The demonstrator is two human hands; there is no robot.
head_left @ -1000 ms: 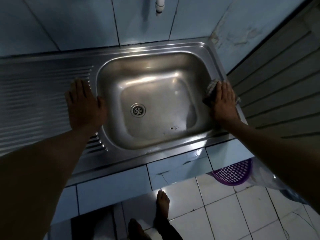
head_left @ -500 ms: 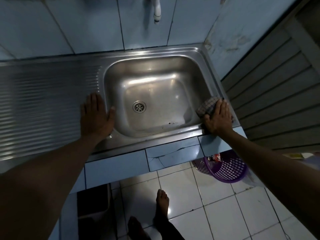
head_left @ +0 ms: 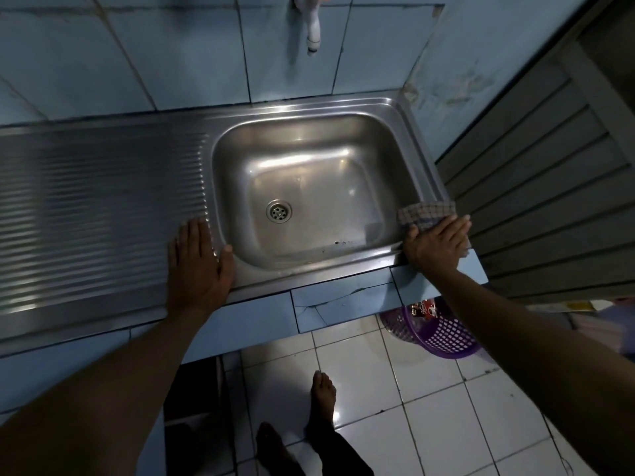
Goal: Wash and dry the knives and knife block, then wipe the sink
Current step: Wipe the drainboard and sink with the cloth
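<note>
Head view, nearest first: two bare feet are seen on the white floor tiles, and a purple basket is tucked under the desk edge at the right. On the front rim of the steel sink, the left hand is laid flat beside the ribbed drainboard, its fingers straight and holding nothing. At the sink's front right corner, a checked cloth is pressed down under the right hand, whose fingers are stretched flat over it. Neither knives nor knife block are in view, so the last step, wiping the sink, is judged to be in hand. Dark specks are left on the basin floor near the drain; next, the cloth would need to be drawn down into the basin. Beyond, a white tap is fixed to the blue wall tiles.
</note>
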